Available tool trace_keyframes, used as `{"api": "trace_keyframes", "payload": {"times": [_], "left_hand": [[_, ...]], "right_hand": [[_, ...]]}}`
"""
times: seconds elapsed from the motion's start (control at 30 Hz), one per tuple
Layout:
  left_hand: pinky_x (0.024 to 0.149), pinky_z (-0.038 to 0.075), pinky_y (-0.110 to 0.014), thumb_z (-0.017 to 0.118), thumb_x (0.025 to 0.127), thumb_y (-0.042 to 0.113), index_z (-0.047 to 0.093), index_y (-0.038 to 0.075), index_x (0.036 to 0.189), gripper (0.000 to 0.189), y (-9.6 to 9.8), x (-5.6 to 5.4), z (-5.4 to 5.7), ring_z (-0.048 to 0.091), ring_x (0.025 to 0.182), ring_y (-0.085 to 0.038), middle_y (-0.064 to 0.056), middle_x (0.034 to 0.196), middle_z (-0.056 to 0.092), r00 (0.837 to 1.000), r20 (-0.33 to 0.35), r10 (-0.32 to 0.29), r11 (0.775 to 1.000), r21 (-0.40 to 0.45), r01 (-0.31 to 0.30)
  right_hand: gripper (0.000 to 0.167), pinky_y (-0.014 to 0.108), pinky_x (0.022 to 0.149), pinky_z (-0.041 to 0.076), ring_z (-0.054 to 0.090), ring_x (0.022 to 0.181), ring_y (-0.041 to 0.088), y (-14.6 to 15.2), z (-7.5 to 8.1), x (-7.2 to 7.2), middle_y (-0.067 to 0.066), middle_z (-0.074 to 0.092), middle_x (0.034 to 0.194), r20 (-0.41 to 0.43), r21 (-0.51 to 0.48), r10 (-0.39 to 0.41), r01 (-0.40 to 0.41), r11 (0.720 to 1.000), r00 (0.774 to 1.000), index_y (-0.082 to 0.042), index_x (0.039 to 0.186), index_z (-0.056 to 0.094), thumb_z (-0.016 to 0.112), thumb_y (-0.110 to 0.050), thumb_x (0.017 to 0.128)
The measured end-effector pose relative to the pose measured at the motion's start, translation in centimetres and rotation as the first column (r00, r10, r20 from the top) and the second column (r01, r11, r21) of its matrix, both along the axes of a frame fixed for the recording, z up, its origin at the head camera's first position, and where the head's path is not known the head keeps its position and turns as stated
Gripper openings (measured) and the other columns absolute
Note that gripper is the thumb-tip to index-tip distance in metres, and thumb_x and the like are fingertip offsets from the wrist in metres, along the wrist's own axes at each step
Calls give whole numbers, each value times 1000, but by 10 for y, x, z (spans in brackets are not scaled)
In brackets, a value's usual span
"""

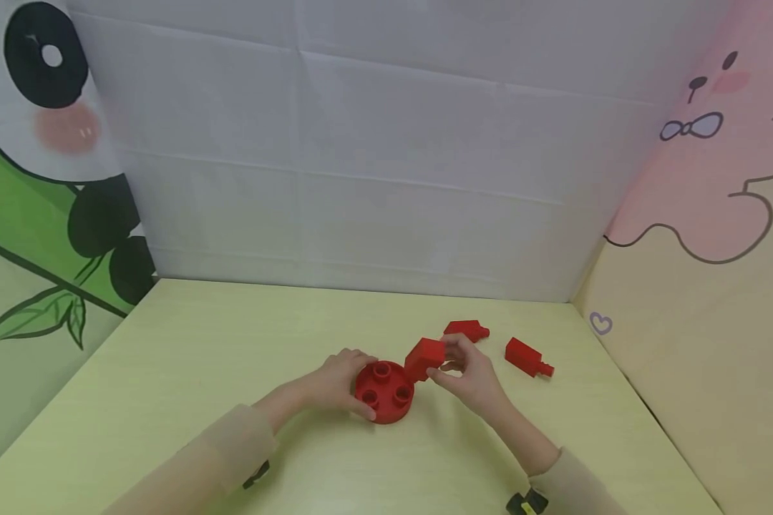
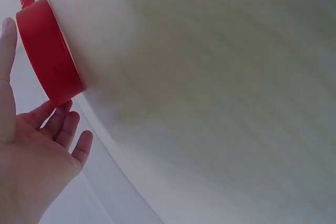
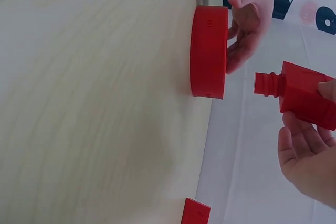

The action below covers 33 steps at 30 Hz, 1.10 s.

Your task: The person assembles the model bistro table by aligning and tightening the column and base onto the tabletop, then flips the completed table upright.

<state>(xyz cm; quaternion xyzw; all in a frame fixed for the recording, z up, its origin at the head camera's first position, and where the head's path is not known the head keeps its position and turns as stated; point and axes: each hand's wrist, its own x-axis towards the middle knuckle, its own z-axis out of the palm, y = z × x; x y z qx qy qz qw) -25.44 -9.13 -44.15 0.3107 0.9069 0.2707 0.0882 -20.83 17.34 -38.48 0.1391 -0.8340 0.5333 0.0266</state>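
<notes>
A round red base (image 1: 385, 390) with three raised hollow sockets on its top lies flat on the table. My left hand (image 1: 333, 385) grips it from the left, its thumb at the near side and fingers at the far side. In my right hand (image 1: 475, 380), thumb and fingers pinch a red bottle-shaped block (image 1: 424, 357) just right of the base. The right wrist view shows this block's ridged peg (image 3: 269, 84) pointing toward the base's socketed side, with a gap between them. That side of the base is hidden in both wrist views.
Two similar red blocks lie on the table (image 1: 232, 343) to the right: one (image 1: 465, 329) behind my right hand, another (image 1: 524, 357) farther right. A white sheet (image 1: 361, 143) closes off the back, with printed panels on both sides.
</notes>
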Motion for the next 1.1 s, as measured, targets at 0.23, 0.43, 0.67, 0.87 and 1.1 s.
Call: {"api": "trace_keyframes", "payload": {"times": [0.23, 0.43, 0.67, 0.87, 1.1], "left_hand": [[89, 39, -43, 81, 69, 44, 53, 7, 129, 76, 3, 3, 2, 45, 111, -17, -1, 118, 56, 998, -65, 19, 999, -26, -21], [88, 40, -42, 82, 68, 43, 54, 7, 127, 75, 4, 3, 3, 45, 109, -18, -1, 117, 56, 998, -64, 25, 999, -26, -26], [86, 41, -41, 82, 67, 42, 55, 8, 126, 73, 6, 4, 5, 46, 107, -18, -1, 115, 56, 998, -47, 34, 999, -25, -35], [84, 43, -40, 83, 67, 41, 54, 7, 127, 75, 7, 4, 7, 46, 108, -18, -2, 115, 56, 998, -27, 48, 999, -22, -49], [83, 44, -38, 83, 67, 41, 55, 9, 127, 74, 7, 5, 7, 47, 107, -17, 0, 115, 56, 998, -17, 54, 998, -30, -54]], "right_hand": [[38, 25, 81, 52, 66, 92, 20, 1, -24, -7, 6, 69, 102, 31, 35, 60, -61, 997, 998, -10, 113, 53, 73, -9, 81], [40, 28, 82, 53, 66, 92, 20, 1, -29, -8, 7, 69, 104, 33, 40, 96, -97, 994, 995, -10, 114, 53, 74, -11, 80], [43, 21, 78, 52, 66, 93, 25, 0, -31, -8, 13, 67, 108, 64, 20, 124, -125, 992, 990, -6, 117, 51, 74, -10, 80], [41, 22, 78, 53, 66, 91, 19, -2, -36, -9, 8, 68, 106, 60, 87, 130, -135, 987, 990, -10, 114, 52, 74, -11, 80], [41, 21, 74, 53, 66, 85, 14, -4, -40, -9, 1, 68, 98, 18, 174, 136, -137, 975, 991, -13, 113, 53, 76, -13, 79]]}}
